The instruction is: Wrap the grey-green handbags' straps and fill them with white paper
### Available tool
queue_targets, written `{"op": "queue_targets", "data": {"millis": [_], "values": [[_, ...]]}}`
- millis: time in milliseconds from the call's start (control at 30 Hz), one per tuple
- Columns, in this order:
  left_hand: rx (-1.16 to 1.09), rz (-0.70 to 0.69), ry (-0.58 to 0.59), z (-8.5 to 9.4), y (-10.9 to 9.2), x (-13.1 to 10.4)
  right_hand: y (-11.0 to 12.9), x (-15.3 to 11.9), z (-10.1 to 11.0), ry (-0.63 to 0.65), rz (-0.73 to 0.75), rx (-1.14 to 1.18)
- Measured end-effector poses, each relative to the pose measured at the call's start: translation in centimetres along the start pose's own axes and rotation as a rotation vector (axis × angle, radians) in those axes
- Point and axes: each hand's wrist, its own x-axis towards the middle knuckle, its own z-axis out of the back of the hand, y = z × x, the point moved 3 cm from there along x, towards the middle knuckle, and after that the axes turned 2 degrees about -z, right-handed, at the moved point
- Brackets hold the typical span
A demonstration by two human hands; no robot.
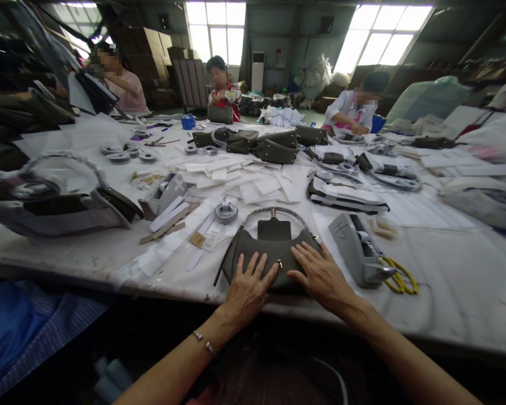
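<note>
A dark olive handbag (274,242) lies on the white-covered table in front of me, its wrapped handle arching away at the far side. A flap with a gold clasp piece is folded back there, and a small gold lock sits on the body. My left hand (249,284) rests flat on the left part of the bag, fingers spread. On the right part lies my right hand (320,275), its fingers stretched out as well. Neither hand grips anything. Just beyond the bag is a roll of grey wrapping strip (226,212).
Right of the bag stands a grey tape dispenser (356,250) beside yellow-handled scissors (400,277). Another tape dispenser (164,194) and a partly wrapped bag (67,211) are at left. White sheets (253,180) and several dark bags (276,147) lie farther back. Co-workers stand around the table.
</note>
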Motion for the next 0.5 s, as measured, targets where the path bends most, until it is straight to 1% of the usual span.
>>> {"op": "queue_targets", "data": {"millis": [67, 167, 233, 267, 300, 367, 433, 500], "values": [[-0.014, -0.059, -0.046, -0.2, -0.7, -0.1, -1.2, -0.2, -1.0, -0.005, 0.016, -0.005], [-0.046, -0.151, -0.142, -0.6, -2.0, -0.4, -2.8, -1.2, -3.5, -0.047, 0.031, 0.018], [-0.087, -0.129, -0.179, -1.0, -2.6, -0.4, -3.4, -1.9, -4.6, -0.076, 0.014, 0.035], [-0.111, -0.099, -0.180, -1.2, -2.7, -0.3, -3.6, -2.0, -4.8, -0.079, 0.010, 0.043], [-0.131, -0.071, -0.175, -1.4, -2.8, -0.2, -3.6, -2.0, -4.7, -0.078, 0.013, 0.051], [-0.147, -0.034, -0.156, -1.7, -2.9, 0.2, -3.2, -1.5, -3.5, -0.069, 0.024, 0.075], [-0.132, -0.015, -0.142, -1.9, -2.9, 0.5, -2.5, -0.4, -1.6, -0.062, 0.015, 0.119], [-0.110, -0.007, -0.144, -2.1, -2.9, 0.6, -1.4, 1.0, 0.5, -0.036, -0.040, 0.167]]}}
